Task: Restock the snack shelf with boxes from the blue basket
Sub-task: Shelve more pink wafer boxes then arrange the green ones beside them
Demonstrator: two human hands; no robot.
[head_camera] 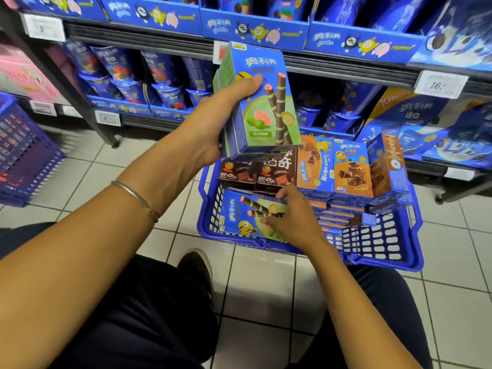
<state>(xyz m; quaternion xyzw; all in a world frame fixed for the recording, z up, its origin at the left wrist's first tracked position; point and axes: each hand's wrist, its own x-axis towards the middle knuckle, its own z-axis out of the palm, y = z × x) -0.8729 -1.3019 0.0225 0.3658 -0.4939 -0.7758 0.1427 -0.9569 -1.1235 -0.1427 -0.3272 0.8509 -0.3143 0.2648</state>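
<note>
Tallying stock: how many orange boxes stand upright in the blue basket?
3, in a row along the far side of the basket: left box, middle box, right box. More lie flat underneath, partly hidden.

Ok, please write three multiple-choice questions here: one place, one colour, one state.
1. The right hand is: A on a flat box in the basket; B on a cart; C on a ladder.
2. The upright boxes in the basket are: A pink; B orange; C white.
3. The left hand: A is empty; B pushes the basket; C grips a stack of boxes.
Key: A, it grips that box; B, orange fronts show; C, its thumb crosses the front box.
</note>
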